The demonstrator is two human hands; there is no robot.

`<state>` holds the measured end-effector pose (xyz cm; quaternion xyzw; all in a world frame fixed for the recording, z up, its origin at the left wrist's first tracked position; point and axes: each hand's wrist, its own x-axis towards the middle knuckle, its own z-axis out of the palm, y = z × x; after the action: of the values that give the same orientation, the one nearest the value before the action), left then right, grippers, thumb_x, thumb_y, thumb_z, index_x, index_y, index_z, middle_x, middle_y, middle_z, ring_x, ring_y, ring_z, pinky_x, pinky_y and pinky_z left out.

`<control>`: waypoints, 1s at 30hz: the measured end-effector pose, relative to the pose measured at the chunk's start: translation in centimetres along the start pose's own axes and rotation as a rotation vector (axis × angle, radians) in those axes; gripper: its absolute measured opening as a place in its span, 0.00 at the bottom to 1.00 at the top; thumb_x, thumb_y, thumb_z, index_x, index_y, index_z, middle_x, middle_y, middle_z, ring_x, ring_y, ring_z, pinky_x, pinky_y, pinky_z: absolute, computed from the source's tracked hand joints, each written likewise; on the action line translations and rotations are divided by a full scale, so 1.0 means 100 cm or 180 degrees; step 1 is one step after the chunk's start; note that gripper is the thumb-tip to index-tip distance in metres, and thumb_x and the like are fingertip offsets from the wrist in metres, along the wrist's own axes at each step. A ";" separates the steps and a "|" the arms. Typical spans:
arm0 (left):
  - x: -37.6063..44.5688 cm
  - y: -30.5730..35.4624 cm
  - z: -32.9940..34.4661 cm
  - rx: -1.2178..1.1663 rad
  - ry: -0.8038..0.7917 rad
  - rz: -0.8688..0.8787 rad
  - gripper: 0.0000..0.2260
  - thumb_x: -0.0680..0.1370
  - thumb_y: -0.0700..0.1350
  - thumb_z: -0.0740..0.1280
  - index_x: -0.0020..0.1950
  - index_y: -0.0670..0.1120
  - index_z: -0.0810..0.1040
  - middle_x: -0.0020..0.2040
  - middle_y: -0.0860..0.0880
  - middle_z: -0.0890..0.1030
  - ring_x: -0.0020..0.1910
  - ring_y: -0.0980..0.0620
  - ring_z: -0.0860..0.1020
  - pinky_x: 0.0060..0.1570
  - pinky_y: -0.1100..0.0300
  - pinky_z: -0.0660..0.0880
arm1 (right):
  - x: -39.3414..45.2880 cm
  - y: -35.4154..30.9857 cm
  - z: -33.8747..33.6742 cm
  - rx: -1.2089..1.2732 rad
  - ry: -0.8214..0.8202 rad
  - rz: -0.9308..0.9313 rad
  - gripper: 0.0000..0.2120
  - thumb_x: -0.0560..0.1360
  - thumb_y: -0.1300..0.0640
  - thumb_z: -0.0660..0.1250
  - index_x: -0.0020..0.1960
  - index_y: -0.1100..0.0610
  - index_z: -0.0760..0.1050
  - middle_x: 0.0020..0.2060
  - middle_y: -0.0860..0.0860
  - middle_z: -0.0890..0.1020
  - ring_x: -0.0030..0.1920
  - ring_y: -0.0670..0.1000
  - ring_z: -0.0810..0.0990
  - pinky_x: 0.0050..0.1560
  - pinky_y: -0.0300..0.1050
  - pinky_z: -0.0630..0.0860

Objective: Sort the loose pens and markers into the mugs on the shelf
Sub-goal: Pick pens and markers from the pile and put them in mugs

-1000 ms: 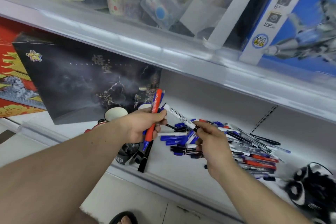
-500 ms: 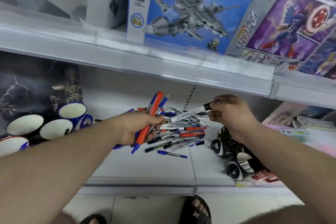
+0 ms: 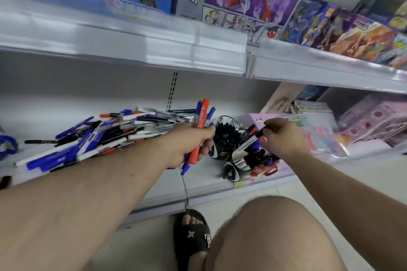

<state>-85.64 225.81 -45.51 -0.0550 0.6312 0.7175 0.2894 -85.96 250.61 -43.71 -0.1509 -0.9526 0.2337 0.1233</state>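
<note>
My left hand [image 3: 191, 144] grips a bunch of pens and markers, a red marker [image 3: 199, 130] and blue ones among them, upright above the shelf. My right hand [image 3: 279, 136] pinches a white marker with a black cap [image 3: 250, 142] and holds it slanted into a black and white mug [image 3: 239, 161] that holds several markers. A second black mug [image 3: 224, 138] full of dark pens stands just behind it. A heap of loose pens and markers [image 3: 105, 132] lies on the shelf [image 3: 154, 185] to the left.
A blue mug [image 3: 7, 145] shows at the far left edge. Pink and pastel packets [image 3: 326, 130] lie right of the mugs. The upper shelf [image 3: 154, 44] with toy boxes overhangs close above. My knee and a sandalled foot [image 3: 191, 235] are below the shelf's front edge.
The view has swung right, from the mugs at the left to the ones at the right. My right hand carried the white marker from the heap down into the black and white mug.
</note>
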 end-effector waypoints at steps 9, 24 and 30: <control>0.030 -0.005 0.014 -0.0203 0.0220 -0.0118 0.19 0.78 0.58 0.66 0.58 0.42 0.79 0.30 0.52 0.73 0.25 0.56 0.68 0.24 0.64 0.66 | 0.018 0.064 0.061 -0.0153 -0.0264 0.0472 0.15 0.74 0.64 0.64 0.57 0.54 0.82 0.50 0.56 0.85 0.48 0.58 0.82 0.51 0.45 0.79; 0.044 -0.017 0.018 -0.0440 0.0196 -0.0439 0.11 0.81 0.53 0.65 0.47 0.46 0.76 0.32 0.50 0.75 0.26 0.54 0.72 0.28 0.60 0.71 | 0.018 0.114 0.116 -0.0463 -0.0621 0.0563 0.19 0.75 0.60 0.64 0.63 0.46 0.79 0.55 0.57 0.80 0.48 0.57 0.80 0.49 0.44 0.76; 0.045 -0.016 0.026 -0.0522 0.0062 -0.0164 0.06 0.79 0.47 0.68 0.47 0.46 0.76 0.32 0.51 0.73 0.27 0.54 0.71 0.28 0.60 0.71 | 0.013 0.090 0.088 0.1340 -0.0191 0.1484 0.14 0.74 0.65 0.64 0.55 0.53 0.81 0.41 0.54 0.83 0.35 0.54 0.79 0.34 0.43 0.72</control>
<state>-87.86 229.86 -48.43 -0.1017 0.5715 0.7585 0.2961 -87.79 255.04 -55.41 -0.3294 -0.8263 0.4520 0.0668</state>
